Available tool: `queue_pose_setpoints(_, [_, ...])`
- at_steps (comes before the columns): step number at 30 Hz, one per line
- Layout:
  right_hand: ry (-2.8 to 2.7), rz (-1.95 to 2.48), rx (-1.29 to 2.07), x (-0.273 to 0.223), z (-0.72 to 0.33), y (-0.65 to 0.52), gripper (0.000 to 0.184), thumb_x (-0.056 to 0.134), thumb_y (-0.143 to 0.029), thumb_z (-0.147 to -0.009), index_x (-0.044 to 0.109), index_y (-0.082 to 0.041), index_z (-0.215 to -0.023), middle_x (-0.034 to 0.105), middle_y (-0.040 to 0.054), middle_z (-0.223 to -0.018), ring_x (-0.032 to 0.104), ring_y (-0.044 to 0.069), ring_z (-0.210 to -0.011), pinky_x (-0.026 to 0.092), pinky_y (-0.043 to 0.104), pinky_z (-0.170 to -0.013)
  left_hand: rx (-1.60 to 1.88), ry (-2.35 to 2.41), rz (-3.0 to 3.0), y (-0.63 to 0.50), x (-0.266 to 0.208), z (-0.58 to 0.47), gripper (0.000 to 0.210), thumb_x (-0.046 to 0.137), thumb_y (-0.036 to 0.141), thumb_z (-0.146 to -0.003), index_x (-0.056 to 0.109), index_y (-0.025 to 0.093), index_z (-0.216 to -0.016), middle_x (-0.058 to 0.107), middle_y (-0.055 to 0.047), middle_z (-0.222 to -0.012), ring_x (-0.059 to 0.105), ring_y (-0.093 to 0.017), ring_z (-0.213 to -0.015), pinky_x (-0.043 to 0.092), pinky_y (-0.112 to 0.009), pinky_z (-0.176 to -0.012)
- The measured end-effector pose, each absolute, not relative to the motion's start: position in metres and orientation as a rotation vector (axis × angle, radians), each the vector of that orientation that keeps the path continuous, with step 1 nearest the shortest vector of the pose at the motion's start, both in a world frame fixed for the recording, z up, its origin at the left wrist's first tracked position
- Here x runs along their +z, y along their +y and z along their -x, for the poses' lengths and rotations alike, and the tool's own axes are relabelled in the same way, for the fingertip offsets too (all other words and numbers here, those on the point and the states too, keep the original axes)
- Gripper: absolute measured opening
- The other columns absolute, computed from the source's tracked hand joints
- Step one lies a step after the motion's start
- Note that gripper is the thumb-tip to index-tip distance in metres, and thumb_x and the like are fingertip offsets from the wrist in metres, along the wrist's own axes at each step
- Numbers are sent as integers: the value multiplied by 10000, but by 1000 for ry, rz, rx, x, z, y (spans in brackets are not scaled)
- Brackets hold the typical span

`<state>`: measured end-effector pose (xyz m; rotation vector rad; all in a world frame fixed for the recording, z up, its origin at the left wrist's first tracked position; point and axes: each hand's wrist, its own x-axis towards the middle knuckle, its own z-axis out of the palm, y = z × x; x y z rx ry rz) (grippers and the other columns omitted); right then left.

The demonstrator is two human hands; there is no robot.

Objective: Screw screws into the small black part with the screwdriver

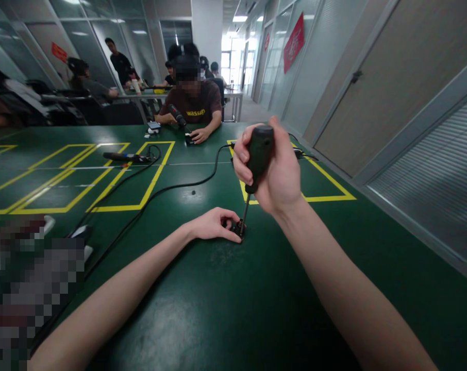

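Note:
My right hand [278, 170] is wrapped round the thick dark handle of a screwdriver [261, 149], held nearly upright above the table. Its metal shaft runs down to a small dark part [239, 228] on the green tabletop. Low on the table, my left hand [216, 224] pinches that part between thumb and fingers. The part is mostly hidden by my fingers, so its kind does not show. Whether the screwdriver's tip sits in a screw cannot be made out.
A black cable [179, 184] crosses the green table [202, 309]. A dark corded tool [127, 156] lies at the left among yellow tape outlines [156, 178]. Beyond my left hand is a tiny dark piece [194, 192]. Across the table a person [193, 100] holds a power tool [177, 114].

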<state>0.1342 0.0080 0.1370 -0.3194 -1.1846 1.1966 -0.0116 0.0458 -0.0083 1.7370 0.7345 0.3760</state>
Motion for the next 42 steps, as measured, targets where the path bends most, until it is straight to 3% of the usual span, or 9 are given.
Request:
queue_pose_setpoints(5, [-1137,259,1142,137,-133,6,542,681,-769,-836,536,-248,-811,430,-101,-533,232,57,-366,170,209,-338,369,751,-1729,45,-8,12,537,931,441,-626,770,118,-1024,561,57,-658,453,-96,-626,344,-228,-599])
queue_pose_setpoints(12, [-1156,328,1138,135,-134,7,577,603,-775,-885,610,-218,-738,506,-51,-590,436,70,-414,320,211,-371,360,759,-1733,44,-5,12,546,938,458,-621,776,126,-1024,569,52,-668,454,-98,-628,348,-233,-601])
queue_pose_setpoints(15, [-1169,322,1136,134,-133,7,563,585,-790,-884,615,-235,-796,481,-68,-552,401,75,-394,315,218,-366,361,764,-1733,43,-4,11,537,936,455,-625,776,129,-1021,549,61,-645,452,-97,-617,348,-234,-600])
queue_pose_setpoints(20, [-1107,320,1129,134,-132,3,443,724,-643,-882,527,-254,-801,523,-91,-548,407,66,-389,295,201,-380,358,758,-1741,44,-5,11,532,926,452,-637,773,126,-1028,549,63,-642,458,-97,-617,343,-231,-597])
queue_pose_setpoints(24, [-1109,364,1104,135,-132,5,534,630,-743,-884,572,-231,-743,545,-53,-578,477,81,-423,345,219,-394,362,748,-1743,45,-8,11,535,931,448,-631,768,118,-1019,571,53,-660,458,-96,-618,335,-230,-593])
queue_pose_setpoints(28, [-1154,375,1086,135,-133,7,581,560,-804,-877,607,-237,-762,494,-58,-559,425,88,-401,327,240,-377,370,751,-1736,45,-9,11,541,935,464,-627,767,125,-1014,567,55,-661,453,-96,-618,331,-230,-591])
queue_pose_setpoints(34, [-1129,357,1048,133,-132,5,459,716,-689,-852,537,-271,-792,509,-83,-557,409,93,-392,309,241,-377,367,762,-1726,43,-6,11,540,939,473,-623,766,134,-1005,546,61,-646,457,-98,-614,338,-233,-596])
queue_pose_setpoints(39, [-1135,358,1061,131,-133,8,550,631,-757,-877,652,-223,-744,561,-29,-631,517,87,-465,373,232,-423,367,753,-1730,43,-5,11,525,935,452,-628,772,133,-1012,574,50,-675,461,-101,-633,352,-236,-611])
queue_pose_setpoints(42, [-1156,340,1057,130,-133,10,589,587,-762,-904,707,-207,-746,541,-17,-631,501,84,-469,341,228,-414,367,752,-1728,43,-5,11,523,935,445,-632,776,133,-1021,564,55,-661,465,-102,-629,359,-238,-614])
